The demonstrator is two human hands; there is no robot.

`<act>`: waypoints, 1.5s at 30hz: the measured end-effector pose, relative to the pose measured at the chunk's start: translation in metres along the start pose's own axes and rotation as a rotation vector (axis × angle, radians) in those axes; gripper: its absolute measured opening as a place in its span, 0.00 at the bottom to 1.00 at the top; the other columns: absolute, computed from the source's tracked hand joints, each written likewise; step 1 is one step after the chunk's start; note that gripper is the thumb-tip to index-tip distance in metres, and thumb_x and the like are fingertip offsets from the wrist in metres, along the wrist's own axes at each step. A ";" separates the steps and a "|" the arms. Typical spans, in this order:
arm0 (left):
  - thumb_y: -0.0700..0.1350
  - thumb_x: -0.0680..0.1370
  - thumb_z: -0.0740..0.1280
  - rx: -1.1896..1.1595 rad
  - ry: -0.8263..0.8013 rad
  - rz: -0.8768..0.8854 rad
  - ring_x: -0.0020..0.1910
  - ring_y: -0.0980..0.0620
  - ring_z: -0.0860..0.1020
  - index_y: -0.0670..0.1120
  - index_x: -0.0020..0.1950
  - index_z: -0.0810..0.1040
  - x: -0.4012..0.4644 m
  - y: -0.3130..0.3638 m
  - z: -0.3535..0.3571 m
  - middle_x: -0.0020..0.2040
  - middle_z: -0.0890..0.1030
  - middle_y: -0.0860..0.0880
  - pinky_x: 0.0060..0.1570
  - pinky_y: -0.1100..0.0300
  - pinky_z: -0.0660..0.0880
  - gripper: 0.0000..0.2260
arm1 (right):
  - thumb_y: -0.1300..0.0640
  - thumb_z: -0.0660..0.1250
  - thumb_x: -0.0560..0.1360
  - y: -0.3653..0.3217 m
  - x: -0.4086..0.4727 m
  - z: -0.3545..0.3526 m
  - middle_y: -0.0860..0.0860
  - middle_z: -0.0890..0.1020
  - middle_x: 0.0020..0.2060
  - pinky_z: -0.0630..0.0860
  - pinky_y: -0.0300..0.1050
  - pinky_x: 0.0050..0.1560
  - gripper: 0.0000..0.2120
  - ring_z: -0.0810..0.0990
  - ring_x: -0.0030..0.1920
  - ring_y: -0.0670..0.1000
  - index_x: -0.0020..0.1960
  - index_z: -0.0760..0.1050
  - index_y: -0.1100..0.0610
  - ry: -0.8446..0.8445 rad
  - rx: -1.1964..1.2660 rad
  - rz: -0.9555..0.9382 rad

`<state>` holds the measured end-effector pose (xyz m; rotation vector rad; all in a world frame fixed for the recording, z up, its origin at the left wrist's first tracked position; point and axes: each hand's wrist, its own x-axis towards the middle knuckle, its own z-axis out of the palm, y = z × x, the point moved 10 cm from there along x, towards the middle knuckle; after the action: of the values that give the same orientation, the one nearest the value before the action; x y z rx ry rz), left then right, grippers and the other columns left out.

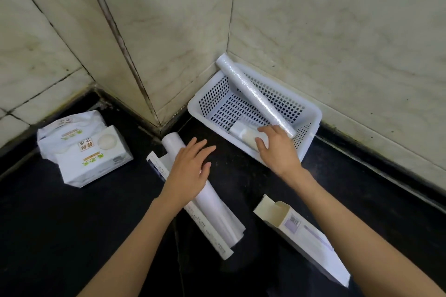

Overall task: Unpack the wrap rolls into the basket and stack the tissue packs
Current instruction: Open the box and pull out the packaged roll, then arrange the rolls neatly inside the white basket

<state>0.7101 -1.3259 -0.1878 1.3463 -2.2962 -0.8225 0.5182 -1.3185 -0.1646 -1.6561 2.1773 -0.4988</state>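
A white perforated basket [205, 94] stands in the wall corner. One long wrap roll [253, 94] leans across it, its top end past the far rim. My right hand [277, 149] reaches over the near rim, its fingers on a short white roll [243, 134] lying in the basket. My left hand [188, 169] hovers flat with spread fingers over another wrap roll [214, 207] that lies in its opened box [207, 226] on the black counter. Two tissue packs [89, 157] lie at the left, one atop the other and askew.
An empty opened carton [304, 231] lies at the lower right on the black counter [72, 224]. Marble-tiled walls [337, 31] close in the back and both sides.
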 end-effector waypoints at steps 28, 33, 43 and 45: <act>0.42 0.76 0.65 0.203 0.008 -0.155 0.74 0.46 0.59 0.45 0.45 0.81 -0.116 -0.072 0.004 0.55 0.79 0.47 0.73 0.47 0.45 0.05 | 0.50 0.67 0.69 -0.028 -0.099 0.106 0.51 0.72 0.50 0.68 0.42 0.46 0.23 0.72 0.47 0.51 0.61 0.70 0.58 -0.358 0.135 0.143; 0.37 0.73 0.69 0.150 0.219 -0.030 0.46 0.48 0.82 0.44 0.43 0.82 -0.109 -0.017 -0.019 0.41 0.85 0.49 0.66 0.49 0.65 0.04 | 0.51 0.70 0.65 -0.034 -0.108 0.026 0.49 0.74 0.49 0.70 0.39 0.43 0.22 0.75 0.46 0.47 0.58 0.71 0.53 -0.136 0.349 0.074; 0.31 0.63 0.69 0.152 0.102 0.538 0.38 0.48 0.81 0.44 0.42 0.82 -0.091 0.178 0.050 0.39 0.84 0.49 0.46 0.60 0.67 0.12 | 0.54 0.69 0.68 0.041 -0.160 -0.130 0.48 0.73 0.48 0.65 0.32 0.39 0.19 0.73 0.46 0.49 0.58 0.71 0.53 0.309 0.361 0.113; 0.31 0.60 0.73 0.162 0.034 0.623 0.39 0.49 0.81 0.45 0.42 0.83 -0.098 0.208 0.079 0.41 0.84 0.48 0.45 0.59 0.72 0.15 | 0.54 0.69 0.68 0.063 -0.179 -0.145 0.49 0.73 0.47 0.66 0.32 0.40 0.18 0.73 0.46 0.50 0.57 0.71 0.52 0.356 0.342 0.150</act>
<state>0.5737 -1.1378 -0.1168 0.6086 -2.5700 -0.4093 0.4403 -1.1206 -0.0559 -1.2872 2.2688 -1.1223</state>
